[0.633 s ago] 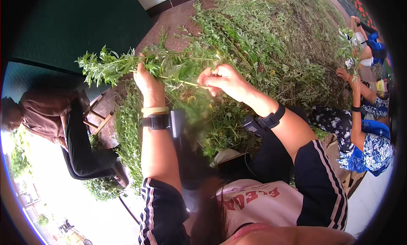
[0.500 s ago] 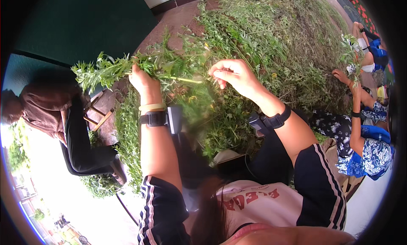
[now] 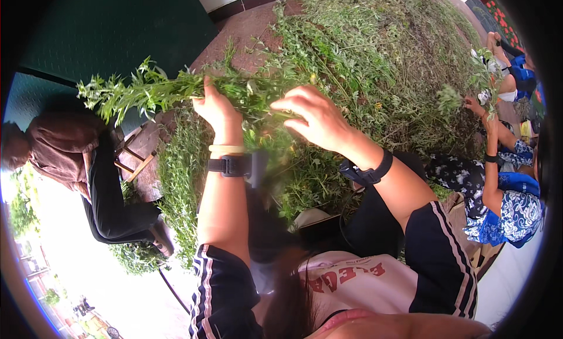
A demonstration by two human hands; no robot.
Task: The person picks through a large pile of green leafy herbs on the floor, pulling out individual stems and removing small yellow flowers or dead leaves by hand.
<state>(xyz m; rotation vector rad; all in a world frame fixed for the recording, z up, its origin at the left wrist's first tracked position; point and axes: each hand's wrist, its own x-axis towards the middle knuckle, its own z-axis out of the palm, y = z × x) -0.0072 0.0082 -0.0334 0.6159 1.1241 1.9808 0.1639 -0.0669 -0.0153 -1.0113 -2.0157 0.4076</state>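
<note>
My left hand (image 3: 220, 107) is closed round a bunch of leafy green stems (image 3: 155, 93), held sideways above the heap. Leafy tips stick out to the left, past my thumb. At the bunch's right end is my right hand (image 3: 314, 119), its fingers bent over the stems and its thumb below. The foliage between my hands is partly blurred, so the exact grip is hard to see. Beneath both hands lie loose cut green plants (image 3: 311, 178), some with small yellow parts.
A large heap of cut plants (image 3: 381, 46) spreads ahead and right. At left, a person in dark trousers (image 3: 111, 192) sits near a wooden stool (image 3: 134, 162). At right, people in blue clothing handle plants; a co-worker's hand (image 3: 474, 106) holds some. A dark green panel (image 3: 129, 28) stands far left.
My left hand has shifted right, and the bunch's leafy tips reach farther left. My right hand has come left and over the stems. The co-worker's sprig at right now shows beside their hand.
</note>
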